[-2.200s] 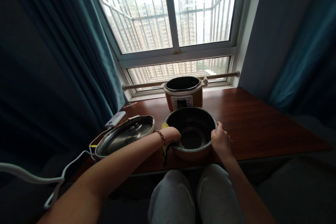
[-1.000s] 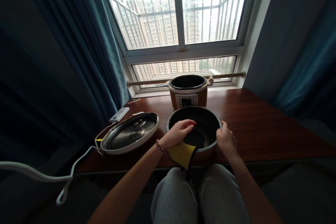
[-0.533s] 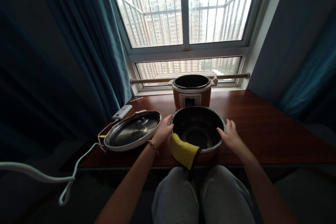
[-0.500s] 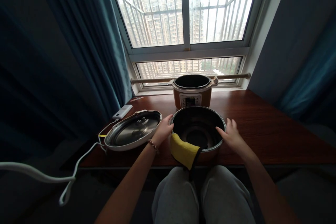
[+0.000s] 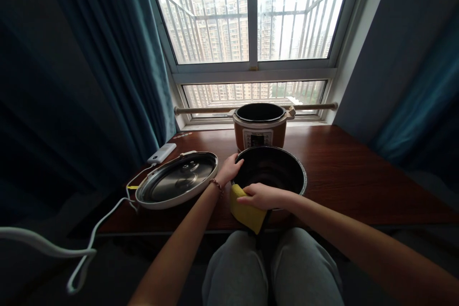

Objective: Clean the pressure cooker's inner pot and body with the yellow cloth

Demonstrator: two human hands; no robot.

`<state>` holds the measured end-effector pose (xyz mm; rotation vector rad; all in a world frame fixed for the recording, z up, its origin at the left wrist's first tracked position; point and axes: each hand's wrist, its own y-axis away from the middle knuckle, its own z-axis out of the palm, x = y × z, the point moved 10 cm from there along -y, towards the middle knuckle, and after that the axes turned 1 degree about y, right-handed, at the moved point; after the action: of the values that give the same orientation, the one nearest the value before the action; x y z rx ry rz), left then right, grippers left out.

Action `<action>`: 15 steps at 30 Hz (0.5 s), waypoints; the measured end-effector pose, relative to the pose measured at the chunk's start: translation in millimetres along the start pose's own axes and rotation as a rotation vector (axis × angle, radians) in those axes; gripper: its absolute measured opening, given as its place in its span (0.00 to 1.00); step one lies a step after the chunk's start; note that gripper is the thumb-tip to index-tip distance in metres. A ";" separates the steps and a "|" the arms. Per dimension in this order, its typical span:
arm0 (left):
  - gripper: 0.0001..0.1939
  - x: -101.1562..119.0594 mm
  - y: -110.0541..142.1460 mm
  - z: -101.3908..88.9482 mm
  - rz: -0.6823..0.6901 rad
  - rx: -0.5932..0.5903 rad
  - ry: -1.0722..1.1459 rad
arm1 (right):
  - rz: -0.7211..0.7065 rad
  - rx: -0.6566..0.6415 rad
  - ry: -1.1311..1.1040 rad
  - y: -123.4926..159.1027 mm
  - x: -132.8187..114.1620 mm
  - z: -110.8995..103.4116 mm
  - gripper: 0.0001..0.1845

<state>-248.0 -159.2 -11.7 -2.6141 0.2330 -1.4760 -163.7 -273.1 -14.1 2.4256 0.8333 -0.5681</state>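
A dark inner pot (image 5: pixel 272 167) with a silvery rim stands at the table's near edge. My left hand (image 5: pixel 230 169) grips its left rim, thumb over the inside edge. Draped over the front left of that rim is a yellow cloth (image 5: pixel 247 215) with a dark border. My right hand (image 5: pixel 263 196) reaches across the pot's front and closes on the top of the cloth, the thumb lying on its outer side; some of its fingers are hidden.
Behind the pot stands a brown and white electric cooker (image 5: pixel 260 129). A round lid (image 5: pixel 179 179) lies at the left, inner side up. A white power strip (image 5: pixel 162 153) and white cables (image 5: pixel 107 217) are farther left. The wooden table (image 5: pixel 344 172) extends to the right beneath a barred window.
My right hand has left the pot's right rim and moved left onto the yellow cloth. My left hand stays at the left rim. The view has shifted slightly.
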 end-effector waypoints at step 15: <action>0.16 -6.2 3.0 -5.5 -0.013 0.091 0.070 | -0.114 0.428 -0.307 44.2 43.9 -135.8 0.15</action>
<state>-256.0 -161.1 -14.6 -2.5005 0.1531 -1.5465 -73.5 -204.7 83.3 2.5719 0.7822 -1.2360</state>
